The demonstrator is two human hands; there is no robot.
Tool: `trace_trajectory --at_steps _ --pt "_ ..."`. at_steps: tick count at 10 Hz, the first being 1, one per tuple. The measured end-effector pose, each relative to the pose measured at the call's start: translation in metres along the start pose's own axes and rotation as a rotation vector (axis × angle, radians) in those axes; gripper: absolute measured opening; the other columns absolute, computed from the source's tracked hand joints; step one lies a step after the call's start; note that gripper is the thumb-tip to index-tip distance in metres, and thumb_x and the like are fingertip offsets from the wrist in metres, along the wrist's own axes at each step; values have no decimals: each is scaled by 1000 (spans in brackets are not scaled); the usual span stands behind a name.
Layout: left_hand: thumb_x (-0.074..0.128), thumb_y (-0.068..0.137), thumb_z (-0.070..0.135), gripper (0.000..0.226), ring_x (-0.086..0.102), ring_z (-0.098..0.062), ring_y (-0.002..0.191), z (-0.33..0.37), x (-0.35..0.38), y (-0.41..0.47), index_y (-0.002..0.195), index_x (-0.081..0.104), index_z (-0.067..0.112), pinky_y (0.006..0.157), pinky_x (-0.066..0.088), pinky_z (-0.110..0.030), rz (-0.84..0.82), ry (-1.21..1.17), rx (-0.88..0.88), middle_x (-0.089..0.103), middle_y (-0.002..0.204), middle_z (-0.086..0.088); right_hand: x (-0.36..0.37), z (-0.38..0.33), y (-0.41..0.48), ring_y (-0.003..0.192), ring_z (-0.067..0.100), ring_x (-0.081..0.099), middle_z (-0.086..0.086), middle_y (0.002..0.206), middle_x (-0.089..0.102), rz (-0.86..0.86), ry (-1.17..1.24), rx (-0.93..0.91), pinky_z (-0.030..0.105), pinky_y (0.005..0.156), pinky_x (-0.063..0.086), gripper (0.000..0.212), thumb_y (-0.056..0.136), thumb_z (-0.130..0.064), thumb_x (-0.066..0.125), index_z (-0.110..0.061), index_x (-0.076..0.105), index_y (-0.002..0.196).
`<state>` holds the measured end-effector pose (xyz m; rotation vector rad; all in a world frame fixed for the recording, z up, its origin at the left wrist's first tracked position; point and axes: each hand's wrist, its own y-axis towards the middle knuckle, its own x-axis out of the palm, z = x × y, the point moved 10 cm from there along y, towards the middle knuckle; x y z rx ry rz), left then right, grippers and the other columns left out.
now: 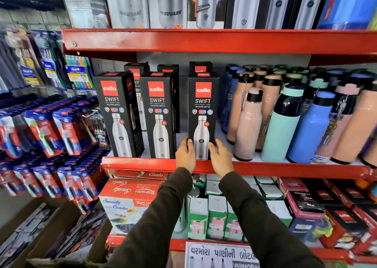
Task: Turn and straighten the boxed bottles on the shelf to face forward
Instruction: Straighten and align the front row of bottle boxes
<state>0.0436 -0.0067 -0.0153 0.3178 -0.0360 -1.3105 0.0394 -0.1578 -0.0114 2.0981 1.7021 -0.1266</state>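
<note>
Three black "cello SWIFT" bottle boxes stand upright in a front row on the red middle shelf (142,163). The left box (117,114) is turned slightly, showing its right side. The middle box (158,114) faces forward. The right box (202,112) faces forward, gripped low down between both hands. My left hand (185,155) presses its left edge and my right hand (220,157) holds its right edge. More of the same boxes (168,69) stand behind, mostly hidden.
Loose pastel bottles, peach, mint (283,125) and blue (312,129), crowd the shelf just right of the held box. Toothbrush packs (51,131) hang at the left. The upper red shelf (204,41) carries tall steel-bottle boxes. Boxed goods (130,204) fill the shelf below.
</note>
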Motion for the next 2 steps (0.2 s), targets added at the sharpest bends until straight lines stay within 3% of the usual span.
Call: trace_trajectory --at_steps 1,2 --pt "34 104 26 43 47 -26 134 -4 0 2 144 43 13 104 31 -23 -29 -21 -36 53 143 -10 3 5 0 131 23 50 7 140 55 -43 12 18 30 108 35 43 99 -28 45 -15 45 140" --pt "36 103 29 49 36 -22 144 10 -4 -4 149 33 13 116 25 -28 24 -103 -29 40 154 -7 -13 -8 -6 138 21 42 7 149 45 23 90 24 35 116 31 49 100 -33 44 -14 39 145"
